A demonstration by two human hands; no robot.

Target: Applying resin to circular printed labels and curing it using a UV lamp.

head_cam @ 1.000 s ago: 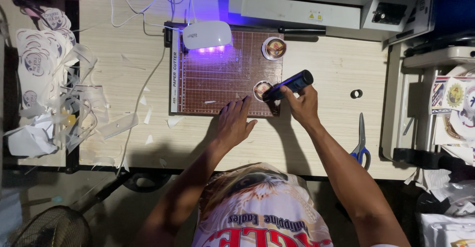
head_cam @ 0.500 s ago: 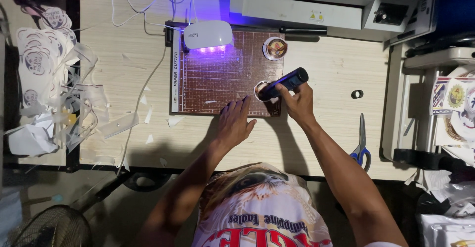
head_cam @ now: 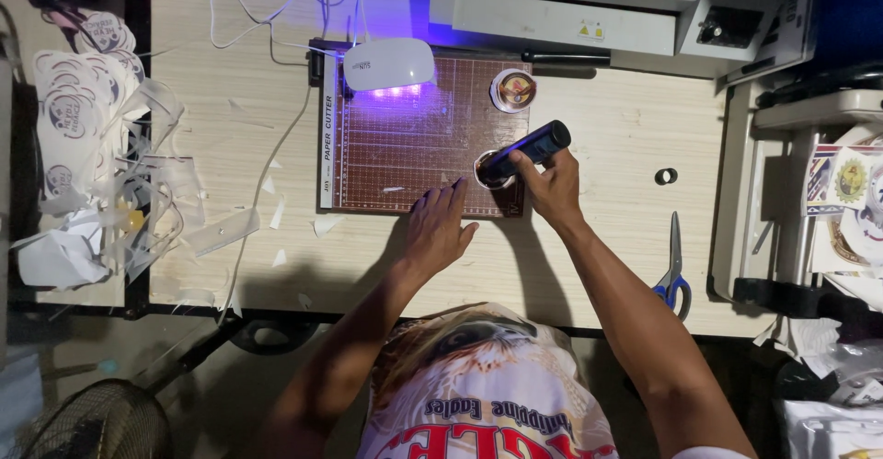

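Torch, a dark tube, is gripped in the right hand, fingers closed round it, its tip tilted down onto a round badge at the near right edge of the cutting mat. Left hand lies flat and open, holding nothing, fingertips on the mat's near edge. Blue-handled scissors lie on the worktop to the right. Farther back sit a second round badge and a white lamp glowing purple.
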